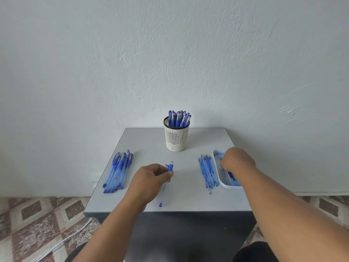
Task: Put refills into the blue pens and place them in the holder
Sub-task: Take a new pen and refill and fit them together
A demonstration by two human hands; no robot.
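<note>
The left hand (pixel 149 179) reached in from the near edge of the small grey table (pixel 188 195), palm down with the wrist bent. Its fingers pinched a translucent blue pen barrel (pixel 164 193) at the dark blue grip end, and the barrel slanted back toward the near edge. The right hand (pixel 237 159) stretched farther out to the right, knuckles up, over the white shallow plastic tray (pixel 219 173). Its fingertips curled down into the tray among blue parts; whether they gripped anything could not be told. Just left of the tray lay a row of thin blue refills (pixel 206 170). A pile of capped blue pens (pixel 118 170) lay at the left. The cream slotted pen holder (pixel 176 138) stood far centre, holding blue pens (pixel 179 118).
</note>
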